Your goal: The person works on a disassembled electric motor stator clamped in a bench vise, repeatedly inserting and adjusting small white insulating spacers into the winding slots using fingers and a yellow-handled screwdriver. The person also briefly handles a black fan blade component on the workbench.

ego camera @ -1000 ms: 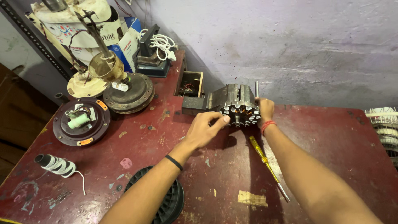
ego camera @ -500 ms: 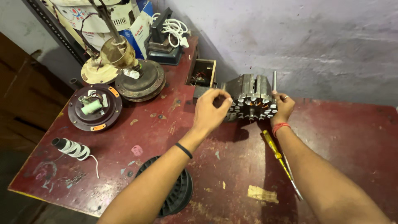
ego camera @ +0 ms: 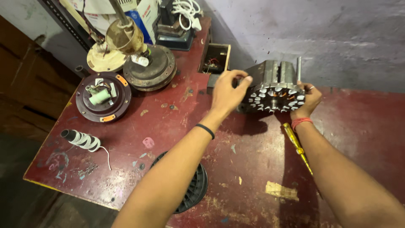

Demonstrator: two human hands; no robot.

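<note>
Both hands are up at the far side of the bench, one either side of the same part. The left hand (ego camera: 227, 92) comes in from the left with its fingers curled, fingertips pinching at the left edge of the grey, round metal motor stator (ego camera: 274, 88), the one with the ring of slotted teeth holding copper windings on its face. The right hand (ego camera: 307, 101) cups the stator's right side from below and behind, fingers wrapped around its rim, a ring on one finger and a red thread band at the wrist. So the stator sits squarely between the two hands, gripped from both flanks, tilted so that its toothed face looks back toward the camera, close to the grey wall at the back of the worn red wooden table (ego camera: 177, 126). A thin metal shaft (ego camera: 299, 68) stands upright just behind the right hand.

Just under the right forearm lies a yellow-handled screwdriver (ego camera: 295, 145), flat on the table. Well off to the left sit a dark round fan-motor cover with orange tabs (ego camera: 103, 97) and a grey spool of white wire (ego camera: 81, 139). A black ribbed disc (ego camera: 194, 188) pokes out beneath the left forearm.
</note>
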